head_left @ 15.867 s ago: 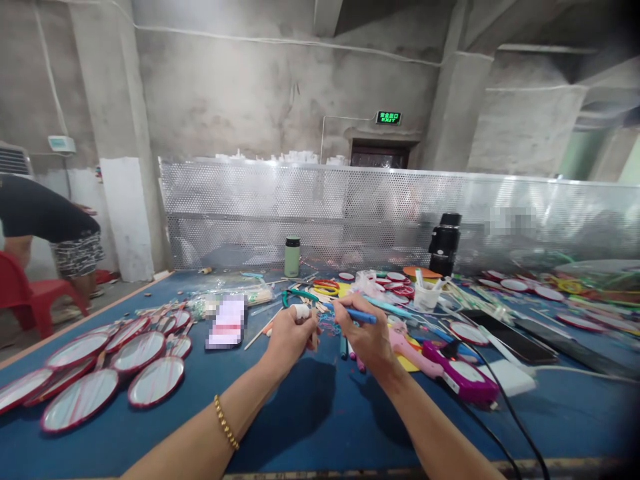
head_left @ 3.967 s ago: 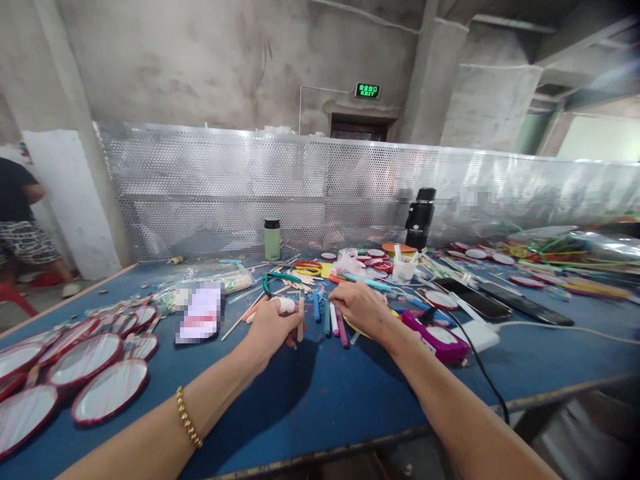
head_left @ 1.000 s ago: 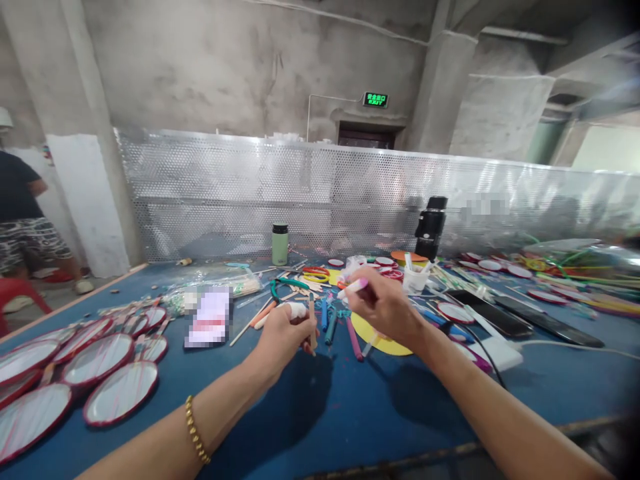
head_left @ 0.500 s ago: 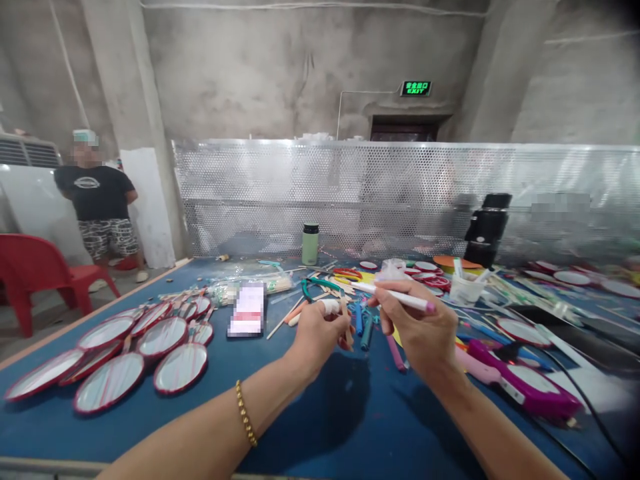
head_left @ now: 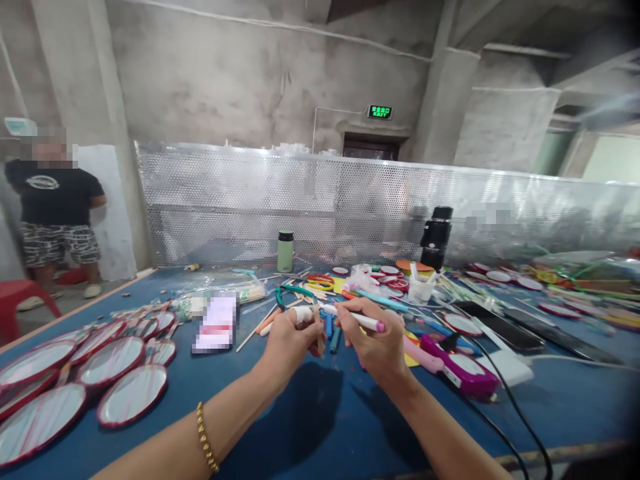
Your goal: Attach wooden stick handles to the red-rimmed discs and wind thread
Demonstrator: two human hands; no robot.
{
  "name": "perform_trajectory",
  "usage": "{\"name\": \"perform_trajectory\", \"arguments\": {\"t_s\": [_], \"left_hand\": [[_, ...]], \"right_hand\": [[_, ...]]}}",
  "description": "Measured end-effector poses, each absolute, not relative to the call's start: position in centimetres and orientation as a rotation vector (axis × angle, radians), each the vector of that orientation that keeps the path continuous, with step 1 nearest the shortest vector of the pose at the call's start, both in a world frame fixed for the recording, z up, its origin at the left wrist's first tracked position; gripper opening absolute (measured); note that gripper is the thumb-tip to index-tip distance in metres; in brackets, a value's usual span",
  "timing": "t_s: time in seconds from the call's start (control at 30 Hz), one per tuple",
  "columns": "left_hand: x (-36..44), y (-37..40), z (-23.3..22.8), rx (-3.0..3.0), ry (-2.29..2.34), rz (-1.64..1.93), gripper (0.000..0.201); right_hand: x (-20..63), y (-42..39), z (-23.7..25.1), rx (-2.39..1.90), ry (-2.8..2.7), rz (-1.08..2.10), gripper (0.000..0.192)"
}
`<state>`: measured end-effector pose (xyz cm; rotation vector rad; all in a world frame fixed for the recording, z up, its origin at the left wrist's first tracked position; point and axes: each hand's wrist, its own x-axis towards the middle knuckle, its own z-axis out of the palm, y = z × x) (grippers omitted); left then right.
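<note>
My left hand (head_left: 287,340) pinches a thin wooden stick (head_left: 317,321) upright above the blue table (head_left: 320,407); a white bandage wraps one finger and a gold bracelet (head_left: 207,445) circles the wrist. My right hand (head_left: 376,343) grips a white marker with a pink end (head_left: 355,319), its tip pointing left at the stick. Loose coloured markers (head_left: 333,337) lie on the table just beyond both hands.
Several red-rimmed oval mirrors (head_left: 133,393) lie at the left. A purple glue gun (head_left: 457,370) with a black cable, phones (head_left: 500,327), a green bottle (head_left: 285,251), a black flask (head_left: 436,237) and green pliers (head_left: 295,291) sit around. A person (head_left: 55,207) stands far left by a red chair (head_left: 20,303).
My right hand picked a white marker from the table and brought it to the stick in my left hand. The view swung left, then back right.
</note>
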<state>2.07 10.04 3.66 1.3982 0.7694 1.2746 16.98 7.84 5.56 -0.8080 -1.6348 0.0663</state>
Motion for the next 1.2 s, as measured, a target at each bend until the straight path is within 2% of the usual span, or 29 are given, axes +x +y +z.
{"name": "perform_trajectory", "arguments": {"t_s": [0.47,1.2], "left_hand": [[2.17,9.75,3.67,1.45,0.784,1.301,0.012],[2.18,10.02,3.4,1.468,0.793,1.283,0.015]], "right_hand": [[17.06,8.37,5.0,-0.744,-1.66,0.084,0.014],[17.14,8.54,4.71,-0.758,-1.686,0.03,0.014]]}}
